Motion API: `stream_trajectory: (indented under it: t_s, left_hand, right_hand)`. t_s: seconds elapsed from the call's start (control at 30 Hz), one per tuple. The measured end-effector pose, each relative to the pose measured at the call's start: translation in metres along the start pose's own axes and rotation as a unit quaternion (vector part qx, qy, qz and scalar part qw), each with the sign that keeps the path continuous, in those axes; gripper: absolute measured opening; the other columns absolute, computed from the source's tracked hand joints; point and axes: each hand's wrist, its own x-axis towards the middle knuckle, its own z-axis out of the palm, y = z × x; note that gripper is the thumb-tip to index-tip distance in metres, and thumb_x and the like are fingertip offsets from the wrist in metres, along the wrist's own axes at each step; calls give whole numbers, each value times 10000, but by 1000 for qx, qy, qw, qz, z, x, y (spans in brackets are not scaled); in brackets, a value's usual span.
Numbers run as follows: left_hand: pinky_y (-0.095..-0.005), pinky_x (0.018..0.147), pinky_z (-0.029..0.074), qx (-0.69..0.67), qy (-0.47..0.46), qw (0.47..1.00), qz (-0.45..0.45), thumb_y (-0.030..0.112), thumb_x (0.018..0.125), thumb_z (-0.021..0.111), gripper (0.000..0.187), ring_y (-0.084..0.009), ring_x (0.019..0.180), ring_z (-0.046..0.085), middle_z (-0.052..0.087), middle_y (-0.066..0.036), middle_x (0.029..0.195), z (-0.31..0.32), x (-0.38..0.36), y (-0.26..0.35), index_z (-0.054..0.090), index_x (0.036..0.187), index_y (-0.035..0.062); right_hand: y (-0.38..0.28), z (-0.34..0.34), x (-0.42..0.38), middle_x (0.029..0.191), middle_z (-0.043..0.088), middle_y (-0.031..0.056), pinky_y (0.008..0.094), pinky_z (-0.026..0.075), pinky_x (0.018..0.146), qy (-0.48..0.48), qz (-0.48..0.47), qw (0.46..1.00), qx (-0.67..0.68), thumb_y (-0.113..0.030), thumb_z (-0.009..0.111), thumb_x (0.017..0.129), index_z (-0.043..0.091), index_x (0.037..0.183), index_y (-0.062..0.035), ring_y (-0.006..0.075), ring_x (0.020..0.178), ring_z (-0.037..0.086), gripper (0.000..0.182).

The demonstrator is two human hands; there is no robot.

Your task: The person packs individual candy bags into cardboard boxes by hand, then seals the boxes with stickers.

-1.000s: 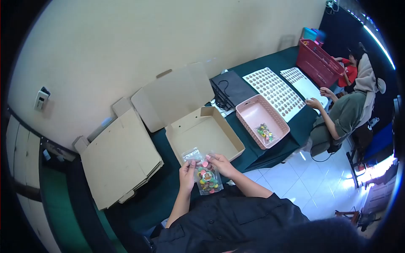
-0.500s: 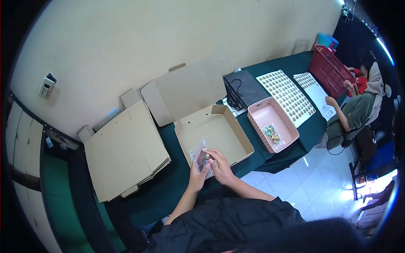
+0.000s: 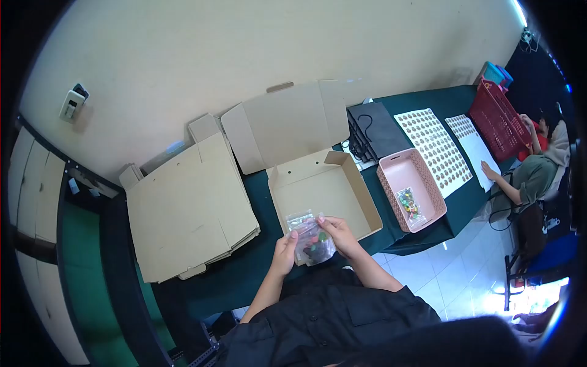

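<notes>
The left fingers (image 3: 291, 237) and right fingers (image 3: 330, 225) pinch opposite edges of a clear candy pouch (image 3: 315, 244), held up between them over the near wall of an open cardboard box (image 3: 324, 189). An uneven pull could part the pouch's top, spilling sweets into the box or onto the tabletop (image 3: 220, 287).

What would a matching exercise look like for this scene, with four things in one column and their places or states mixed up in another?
Things:
1. Pink basket
2. Clear bag
3. Cardboard box
4. Dark red basket

Places or states:
A. Held by the left hand and right hand
B. At the far end of the table, near another person
C. Holds a packet of colorful pieces
D. Open, with its lid raised

Right pairs: 1-C, 2-A, 3-D, 4-B
</notes>
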Motion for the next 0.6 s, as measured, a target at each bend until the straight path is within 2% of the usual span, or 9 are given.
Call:
stream_trajectory:
  t_s: [0.03, 0.1, 0.23, 0.3, 0.37, 0.43, 0.5, 0.57, 0.6]
  left_hand:
    - [-319, 891, 399, -5, 3, 1000, 2, 259, 940, 415, 370, -181, 1008, 551, 579, -118, 1083, 1, 2, -3, 509, 1134, -41]
    - [-283, 837, 440, 78, 108, 983, 126, 192, 920, 456, 365, -195, 1085, 491, 499, -139, 1180, 1, 8, -12, 422, 1211, -25]
    - [-307, 885, 417, 68, 60, 991, 96, 140, 892, 489, 410, -216, 1145, 440, 425, -141, 1256, 0, 7, -14, 352, 1254, 5]
    - [-319, 898, 409, 253, 85, 954, 141, 120, 867, 529, 435, -226, 1141, 440, 410, -148, 1262, 11, 4, -13, 352, 1250, 12]
    - [-301, 887, 410, 188, 120, 971, 89, 148, 871, 542, 406, -202, 1099, 470, 468, -127, 1194, 10, 2, -10, 387, 1219, 6]
    - [-285, 833, 438, 43, 151, 983, 97, 177, 874, 554, 373, -164, 1023, 509, 527, -96, 1102, -2, 9, -18, 430, 1178, 2]
    - [-277, 806, 445, 18, 178, 980, 92, 208, 884, 544, 334, -140, 954, 537, 564, -71, 1030, -5, 7, -21, 470, 1135, -1]
    - [-272, 803, 442, 0, 159, 986, 53, 215, 894, 527, 313, -130, 939, 538, 566, -78, 1026, -2, 3, -15, 486, 1115, -2]
    - [-260, 822, 424, 13, 165, 985, 52, 232, 904, 509, 317, -129, 937, 535, 568, -82, 1021, 6, 1, -9, 492, 1108, -10]
  right_hand:
    - [-1, -2, 2, 878, 640, 78, 277, 419, 803, -2, 2, 1000, -5, -267, 487, 911, 635, 899, 20, 128, 855, 566, 324]
    - [-1, -9, 7, 946, 630, 101, 307, 403, 864, 52, -28, 986, 156, -269, 466, 919, 611, 970, 24, 167, 932, 561, 331]
    - [-3, -3, 15, 1103, 567, 162, 351, 374, 950, 60, -71, 983, 155, -302, 366, 948, 501, 1156, 15, 221, 1074, 514, 402]
    - [-5, 14, 8, 1189, 507, 175, 375, 354, 984, 9, -33, 978, 205, -331, 327, 954, 427, 1228, 16, 244, 1128, 479, 454]
    - [-9, 24, 6, 1224, 473, 178, 376, 360, 980, -61, -14, 972, 228, -362, 307, 953, 373, 1266, 20, 256, 1136, 469, 498]
    - [-15, 24, 7, 1226, 464, 175, 367, 364, 974, -62, -18, 977, 203, -321, 331, 955, 364, 1268, 20, 243, 1162, 440, 464]
    - [-6, 22, 13, 1200, 476, 170, 344, 377, 957, 28, -100, 993, -63, -216, 386, 945, 371, 1261, 16, 227, 1141, 454, 392]
    - [5, 29, 12, 1168, 499, 141, 315, 398, 917, 48, -133, 986, -84, -141, 445, 920, 383, 1250, 15, 184, 1066, 496, 370]
    - [2, 33, 7, 1134, 515, 128, 299, 410, 883, 1, -82, 992, -100, -158, 474, 911, 412, 1225, 18, 161, 1034, 503, 366]
